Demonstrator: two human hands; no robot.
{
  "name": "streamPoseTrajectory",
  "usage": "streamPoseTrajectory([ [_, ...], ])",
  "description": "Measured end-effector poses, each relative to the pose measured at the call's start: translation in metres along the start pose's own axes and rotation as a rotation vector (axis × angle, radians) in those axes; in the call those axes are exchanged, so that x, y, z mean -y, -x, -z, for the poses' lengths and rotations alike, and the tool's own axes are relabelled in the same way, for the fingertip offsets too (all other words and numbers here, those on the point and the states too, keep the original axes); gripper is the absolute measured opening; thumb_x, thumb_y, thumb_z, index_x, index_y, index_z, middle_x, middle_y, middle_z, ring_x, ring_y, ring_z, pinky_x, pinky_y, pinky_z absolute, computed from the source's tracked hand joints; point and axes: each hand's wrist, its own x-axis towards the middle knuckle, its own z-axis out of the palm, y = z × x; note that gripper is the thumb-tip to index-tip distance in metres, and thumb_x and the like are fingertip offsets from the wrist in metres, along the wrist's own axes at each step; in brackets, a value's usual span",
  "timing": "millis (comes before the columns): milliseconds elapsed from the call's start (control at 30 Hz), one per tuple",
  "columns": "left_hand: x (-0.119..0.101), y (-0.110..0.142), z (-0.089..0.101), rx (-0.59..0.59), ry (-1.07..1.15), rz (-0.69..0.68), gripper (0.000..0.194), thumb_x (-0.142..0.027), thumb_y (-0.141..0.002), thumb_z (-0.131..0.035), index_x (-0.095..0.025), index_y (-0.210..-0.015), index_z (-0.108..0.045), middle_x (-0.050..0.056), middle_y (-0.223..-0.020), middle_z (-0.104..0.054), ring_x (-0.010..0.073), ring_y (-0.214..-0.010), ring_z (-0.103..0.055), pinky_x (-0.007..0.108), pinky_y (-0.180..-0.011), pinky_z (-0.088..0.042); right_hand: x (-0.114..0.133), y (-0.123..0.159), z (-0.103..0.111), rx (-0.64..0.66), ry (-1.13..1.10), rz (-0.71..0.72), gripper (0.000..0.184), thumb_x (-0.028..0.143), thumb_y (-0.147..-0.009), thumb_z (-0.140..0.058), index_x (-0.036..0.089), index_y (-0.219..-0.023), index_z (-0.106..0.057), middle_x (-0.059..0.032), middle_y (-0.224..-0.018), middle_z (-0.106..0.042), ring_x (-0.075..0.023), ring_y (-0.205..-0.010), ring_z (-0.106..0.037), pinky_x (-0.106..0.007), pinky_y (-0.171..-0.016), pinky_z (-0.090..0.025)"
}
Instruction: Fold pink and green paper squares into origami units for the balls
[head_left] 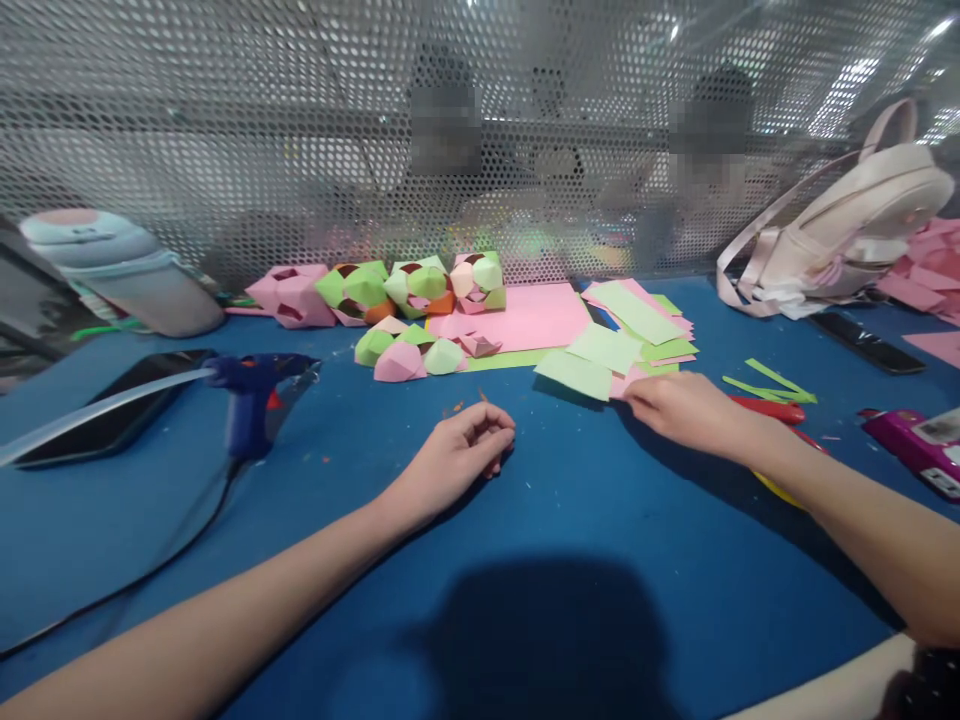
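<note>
My right hand [675,408] pinches the near edge of a pink paper piece [622,382] on the right side of the blue table. Pale green paper pieces [576,374] lie against it and partly cover it. More green and pink sheets [637,310] are stacked just behind. My left hand [465,450] rests on the table with its fingers loosely curled and nothing visible in them. Beyond it sit small folded paper domes [400,361] in pink and green. Several folded paper balls [352,290] stand in a row behind those.
A blue glue gun [251,395] with a trailing cord stands at left, near a dark tablet [112,410] and a bottle [127,270]. At right are red-handled scissors [772,408], green strips [780,378], a purple device [911,448], a phone [866,342] and a backpack [847,215]. A perforated metal screen [300,150] closes the back.
</note>
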Motion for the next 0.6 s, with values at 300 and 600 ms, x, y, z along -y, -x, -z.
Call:
streamPoseTrajectory([
  [300, -0.001, 0.005, -0.002, 0.034, -0.029, -0.043, 0.029, -0.039, -0.088, -0.054, -0.015, -0.104, -0.055, 0.006, -0.088, -0.067, 0.0126, -0.068, -0.059, 0.028, -0.063, -0.049, 0.072, 0.016, -0.038, -0.532, -0.135, 0.617, 0.022, 0.016, -0.093, -0.045, 0.015, -0.095, -0.067, -0.0082, -0.095, -0.073, -0.018, -0.085, -0.065, -0.03, -0.074, -0.048],
  [600, -0.002, 0.025, -0.006, -0.002, -0.526, -0.544, 0.034, -0.032, -0.082, -0.064, -0.019, -0.113, -0.056, 0.014, -0.129, -0.053, 0.0253, -0.119, -0.05, 0.041, -0.097, -0.045, 0.08, 0.018, -0.036, -0.697, -0.505, 0.61, 0.013, 0.017, -0.088, -0.056, 0.017, -0.097, -0.066, -0.0046, -0.093, -0.074, -0.0157, -0.084, -0.069, -0.029, -0.072, -0.053],
])
